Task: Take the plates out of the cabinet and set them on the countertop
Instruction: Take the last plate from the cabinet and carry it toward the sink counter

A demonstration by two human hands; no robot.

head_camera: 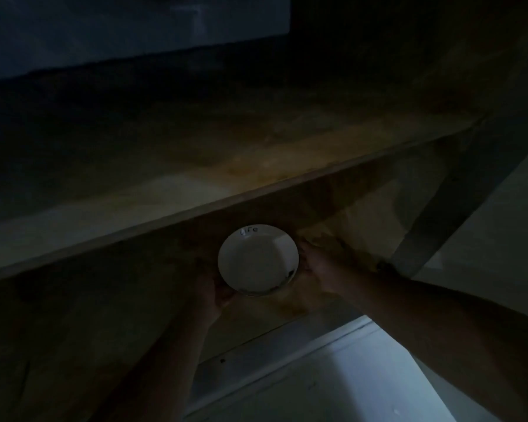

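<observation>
A small white plate (256,259) with dark writing on its far rim sits inside a dim wooden cabinet, on the lower shelf (104,324). My left hand (215,295) grips its near left edge from below. My right hand (319,271) is pressed against its right edge. Both forearms reach in from the bottom of the view. The scene is very dark, so the fingers are hard to make out.
An upper wooden shelf board (195,178) runs across just above and behind the plate. The cabinet's right side panel (457,190) slants down at the right. Pale floor (348,376) lies below the cabinet's front edge.
</observation>
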